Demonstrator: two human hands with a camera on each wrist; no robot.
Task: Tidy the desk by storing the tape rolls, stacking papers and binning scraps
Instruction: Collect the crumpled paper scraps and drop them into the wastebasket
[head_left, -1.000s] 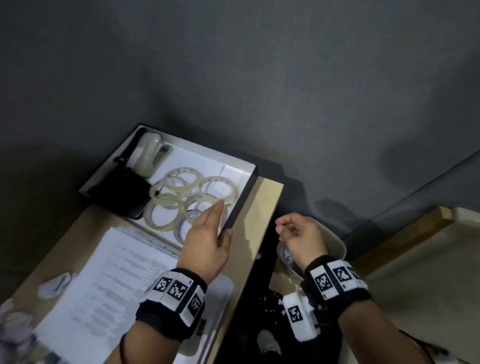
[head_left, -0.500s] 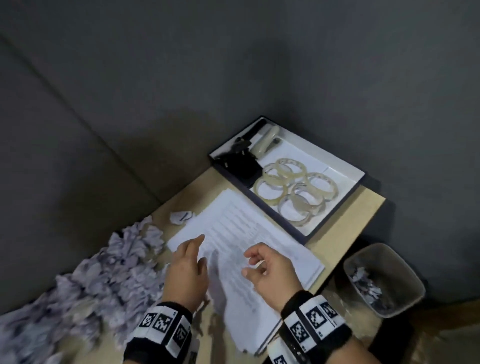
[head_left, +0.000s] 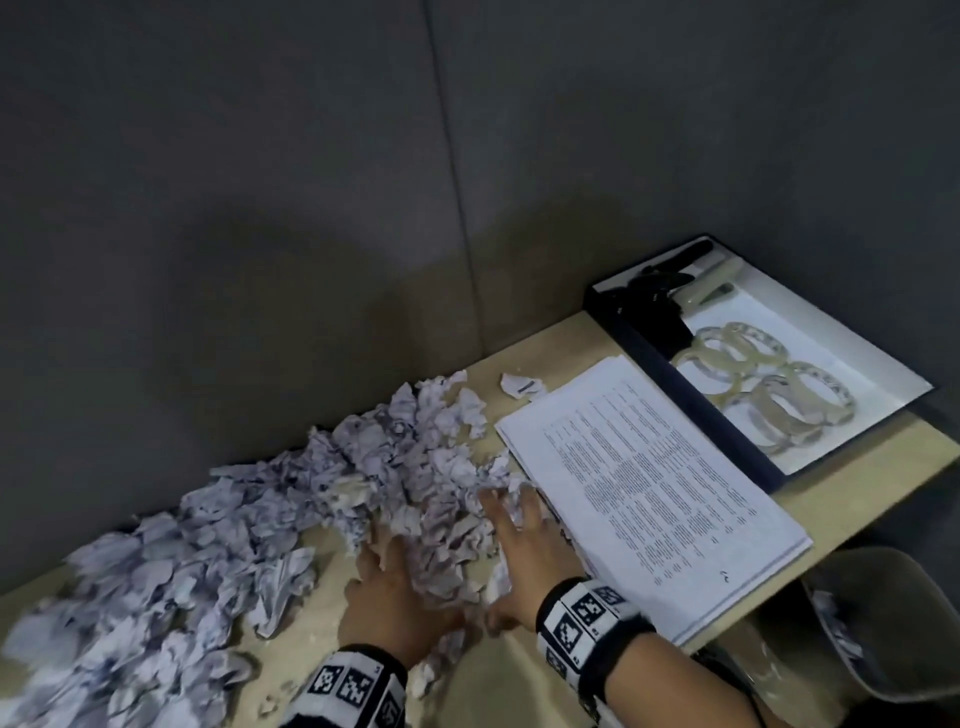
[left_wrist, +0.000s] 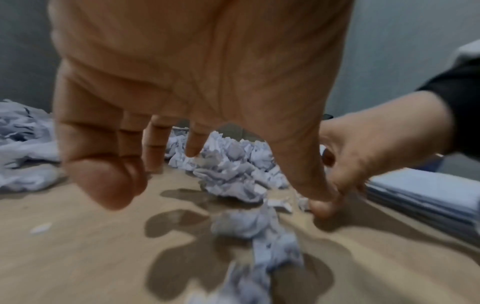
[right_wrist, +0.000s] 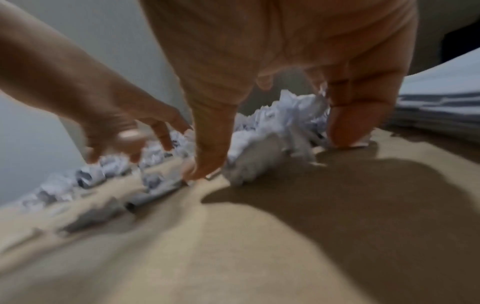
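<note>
A long heap of crumpled paper scraps (head_left: 291, 519) runs along the desk's left side. My left hand (head_left: 389, 566) hangs over its near end with fingers spread and loose, holding nothing (left_wrist: 213, 176). Just right of it, my right hand (head_left: 519, 540) reaches down over a clump of scraps (right_wrist: 259, 148), thumb and little finger touching the desk. A neat stack of printed papers (head_left: 654, 488) lies right of the hands. Several clear tape rolls (head_left: 769, 395) lie in a white-lined box (head_left: 644, 343) at the far right.
A grey bin (head_left: 883, 649) holding a few scraps stands below the desk's right edge. One loose scrap (head_left: 522, 387) lies behind the paper stack. A black tool (head_left: 654, 301) sits in the box's far end. Grey walls close off the back.
A second ago my right hand was over the bin and my left touched the box. Both then crossed the paper stack leftward and now reach into the scrap heap.
</note>
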